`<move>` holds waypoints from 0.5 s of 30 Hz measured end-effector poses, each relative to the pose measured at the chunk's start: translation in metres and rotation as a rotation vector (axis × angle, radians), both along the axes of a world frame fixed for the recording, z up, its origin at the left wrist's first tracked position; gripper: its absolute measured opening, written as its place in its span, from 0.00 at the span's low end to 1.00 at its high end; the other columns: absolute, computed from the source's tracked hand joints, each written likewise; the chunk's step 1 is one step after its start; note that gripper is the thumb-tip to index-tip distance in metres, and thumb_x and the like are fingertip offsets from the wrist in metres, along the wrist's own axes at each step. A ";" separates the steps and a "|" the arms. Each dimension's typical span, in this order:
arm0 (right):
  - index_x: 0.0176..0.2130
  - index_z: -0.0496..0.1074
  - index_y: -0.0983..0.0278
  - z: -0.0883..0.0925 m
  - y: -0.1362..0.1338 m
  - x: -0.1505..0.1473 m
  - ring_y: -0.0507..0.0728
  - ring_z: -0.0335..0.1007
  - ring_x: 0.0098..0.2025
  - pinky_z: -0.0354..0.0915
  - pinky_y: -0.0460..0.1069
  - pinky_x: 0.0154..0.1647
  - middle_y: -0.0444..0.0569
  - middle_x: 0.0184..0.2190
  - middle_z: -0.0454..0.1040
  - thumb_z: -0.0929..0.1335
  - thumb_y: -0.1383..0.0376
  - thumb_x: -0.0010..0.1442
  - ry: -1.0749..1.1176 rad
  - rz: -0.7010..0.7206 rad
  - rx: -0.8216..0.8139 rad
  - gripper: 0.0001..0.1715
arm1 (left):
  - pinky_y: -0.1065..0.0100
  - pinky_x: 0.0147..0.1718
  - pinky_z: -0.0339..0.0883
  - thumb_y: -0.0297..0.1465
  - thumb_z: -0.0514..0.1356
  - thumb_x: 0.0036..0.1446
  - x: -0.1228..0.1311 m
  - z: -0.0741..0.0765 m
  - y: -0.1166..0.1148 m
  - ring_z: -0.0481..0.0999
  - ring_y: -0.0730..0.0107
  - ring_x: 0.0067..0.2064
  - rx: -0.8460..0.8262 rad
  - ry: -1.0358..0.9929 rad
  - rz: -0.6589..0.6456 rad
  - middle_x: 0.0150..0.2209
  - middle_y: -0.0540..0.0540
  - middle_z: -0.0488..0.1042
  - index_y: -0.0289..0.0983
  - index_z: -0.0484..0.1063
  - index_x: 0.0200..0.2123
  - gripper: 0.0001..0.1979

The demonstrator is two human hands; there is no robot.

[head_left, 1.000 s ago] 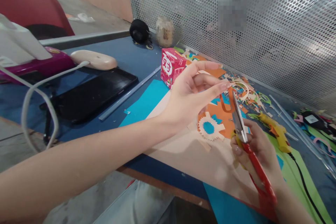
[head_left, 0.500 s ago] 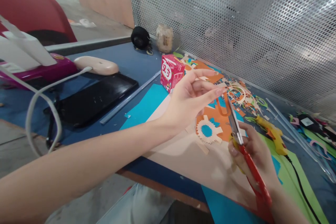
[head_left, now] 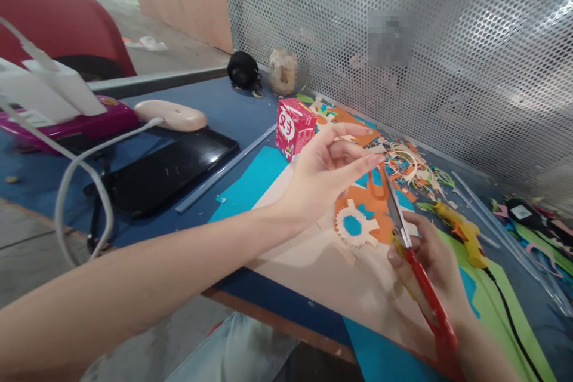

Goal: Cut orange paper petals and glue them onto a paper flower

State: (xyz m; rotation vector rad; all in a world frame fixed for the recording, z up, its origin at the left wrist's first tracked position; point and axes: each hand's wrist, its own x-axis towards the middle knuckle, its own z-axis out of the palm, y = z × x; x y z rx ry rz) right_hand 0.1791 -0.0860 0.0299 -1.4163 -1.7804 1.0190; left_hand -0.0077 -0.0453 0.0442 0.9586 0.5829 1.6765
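Note:
My left hand (head_left: 329, 170) is closed in a pinch, with a thin orange paper strip (head_left: 377, 188) bent into a loop hanging at its thumb tip. My right hand (head_left: 432, 262) grips a pair of scissors (head_left: 428, 286) with red handles. Their metal blades point up and away, and the tips are right beside the pinched end of the strip; whether they touch it I cannot tell. Below the hands, a cream paper ring with a toothed edge (head_left: 344, 240) lies around a blue centre, partly over orange paper (head_left: 379, 221). A large cream sheet (head_left: 308, 271) lies underneath.
A pink box (head_left: 293, 128) stands behind my left hand. Paper scraps (head_left: 416, 170) are heaped along the perforated metal panel (head_left: 447, 59). To the right lies a yellow glue gun (head_left: 465, 236) with a black cord. A black phone (head_left: 179, 170) and white cable (head_left: 105, 209) lie left.
The view has shifted slightly. The scissor tips have moved a little to the left beside the orange strip; both hands keep their grip.

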 end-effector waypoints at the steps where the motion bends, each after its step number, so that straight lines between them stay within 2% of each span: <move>1: 0.48 0.59 0.58 0.000 0.000 0.000 0.49 0.55 0.17 0.55 0.44 0.17 0.35 0.18 0.63 0.72 0.58 0.48 0.000 -0.003 -0.004 0.30 | 0.75 0.21 0.70 0.23 0.66 0.47 0.000 0.000 0.000 0.78 0.71 0.33 -0.003 -0.002 -0.002 0.26 0.51 0.75 0.40 0.68 0.34 0.13; 9: 0.46 0.61 0.59 0.000 0.000 -0.001 0.47 0.51 0.18 0.48 0.43 0.18 0.34 0.16 0.60 0.70 0.58 0.50 -0.071 -0.003 0.092 0.24 | 0.76 0.21 0.67 0.23 0.66 0.47 -0.001 -0.001 0.001 0.76 0.74 0.30 0.026 0.014 -0.001 0.24 0.52 0.73 0.38 0.67 0.34 0.12; 15: 0.50 0.58 0.57 -0.001 -0.001 -0.001 0.49 0.55 0.17 0.53 0.44 0.17 0.35 0.19 0.62 0.68 0.52 0.51 -0.021 0.002 0.002 0.29 | 0.78 0.20 0.64 0.24 0.66 0.46 0.000 -0.002 0.001 0.73 0.78 0.28 0.053 0.039 0.044 0.23 0.54 0.71 0.37 0.67 0.34 0.13</move>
